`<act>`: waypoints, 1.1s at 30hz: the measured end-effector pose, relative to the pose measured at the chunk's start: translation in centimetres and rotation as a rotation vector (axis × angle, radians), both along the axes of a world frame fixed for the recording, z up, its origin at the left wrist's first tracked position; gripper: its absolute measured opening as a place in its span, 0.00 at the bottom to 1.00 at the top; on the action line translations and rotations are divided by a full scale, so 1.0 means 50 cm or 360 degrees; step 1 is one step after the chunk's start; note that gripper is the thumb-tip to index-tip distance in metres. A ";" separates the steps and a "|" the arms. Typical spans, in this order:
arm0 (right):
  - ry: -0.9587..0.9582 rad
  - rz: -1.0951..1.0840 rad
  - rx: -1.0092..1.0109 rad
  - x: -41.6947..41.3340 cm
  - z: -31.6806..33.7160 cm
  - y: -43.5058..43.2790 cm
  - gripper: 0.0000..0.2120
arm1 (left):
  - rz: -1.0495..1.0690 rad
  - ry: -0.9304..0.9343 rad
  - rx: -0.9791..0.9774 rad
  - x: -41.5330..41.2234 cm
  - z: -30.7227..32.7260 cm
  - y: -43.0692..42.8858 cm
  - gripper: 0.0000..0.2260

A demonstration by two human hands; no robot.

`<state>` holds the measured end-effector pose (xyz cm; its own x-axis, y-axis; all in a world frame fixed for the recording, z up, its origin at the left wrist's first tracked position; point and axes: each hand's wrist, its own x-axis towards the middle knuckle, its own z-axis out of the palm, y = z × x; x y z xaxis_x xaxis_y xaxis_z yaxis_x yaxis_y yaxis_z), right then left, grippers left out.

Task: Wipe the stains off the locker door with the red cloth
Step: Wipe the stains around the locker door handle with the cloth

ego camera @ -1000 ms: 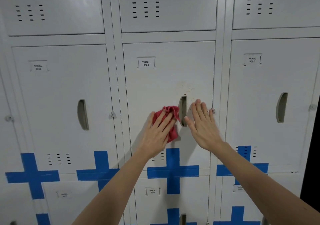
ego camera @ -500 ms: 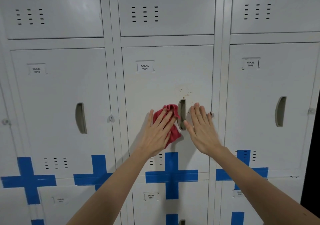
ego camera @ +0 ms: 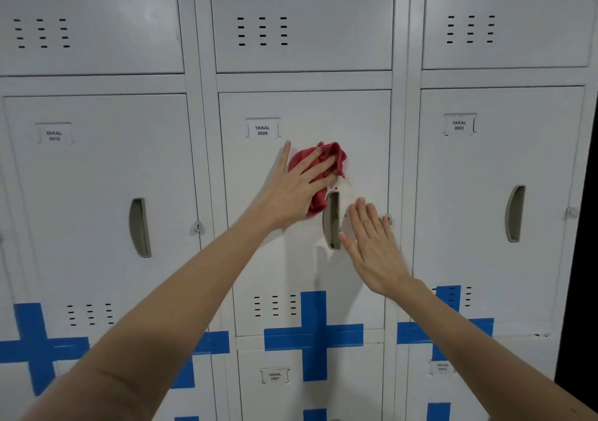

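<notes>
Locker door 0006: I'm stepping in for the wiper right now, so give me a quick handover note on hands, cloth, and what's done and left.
Left hand: open palm, pressing the red cloth flat on the locker door, just above and left of the recessed handle.
Right hand: open and empty, flat against the door to the right of the handle, bracing it.
Done: wiping is under way on the upper middle of the door.
Left: brownish stains show beside the cloth's lower right edge, above the handle; a few specks sit by the handle too. Work those next.
</notes>
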<state>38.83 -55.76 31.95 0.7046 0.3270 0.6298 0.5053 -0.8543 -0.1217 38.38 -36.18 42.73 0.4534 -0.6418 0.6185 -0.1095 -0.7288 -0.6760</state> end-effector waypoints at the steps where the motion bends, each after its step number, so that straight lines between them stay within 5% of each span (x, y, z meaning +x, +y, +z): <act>1: 0.0004 0.0002 0.0005 0.000 0.000 0.001 0.30 | 0.0007 0.0001 0.0059 0.003 0.011 -0.002 0.26; 13: 0.0027 0.0002 -0.0022 -0.005 0.006 -0.007 0.29 | -0.0061 -0.0010 0.0251 0.009 0.015 0.018 0.33; 33: 0.0047 -0.0008 -0.0017 -0.008 0.006 -0.004 0.30 | 0.0074 0.0074 -0.0514 -0.030 -0.202 -0.004 0.31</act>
